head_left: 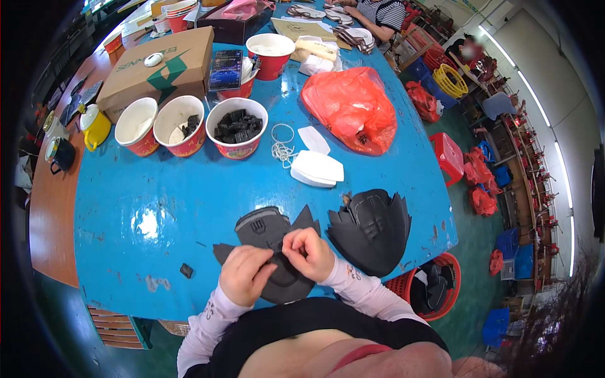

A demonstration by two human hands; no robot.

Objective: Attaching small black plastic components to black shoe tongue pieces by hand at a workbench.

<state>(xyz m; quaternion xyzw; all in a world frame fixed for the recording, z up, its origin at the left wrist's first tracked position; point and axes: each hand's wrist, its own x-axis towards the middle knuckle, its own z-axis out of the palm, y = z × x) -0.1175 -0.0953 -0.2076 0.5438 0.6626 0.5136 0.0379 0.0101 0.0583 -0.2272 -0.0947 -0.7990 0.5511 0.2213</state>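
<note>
My left hand (pixel 246 272) and my right hand (pixel 309 253) meet over black cut-out pieces (pixel 265 225) on the blue table, thumbs and fingertips pinched together. Whatever is between the fingertips is small and dark, and I cannot make it out. The piece under my hands is dark and rounded, with a comb-like mark near its far end and pointed flaps at the sides. To the right lies a stack of similar black pieces (pixel 370 232) with jagged edges. A small black chip (pixel 186 271) rests left of my left hand.
Three paper bowls stand behind; the right one (pixel 237 129) holds black chips. Nearby are a white block (pixel 317 169), a coil of string (pixel 283 150), a red plastic bag (pixel 350 108) and a cardboard box (pixel 154 69). A red basket (pixel 449 291) stands beside the table; other people sit farther off.
</note>
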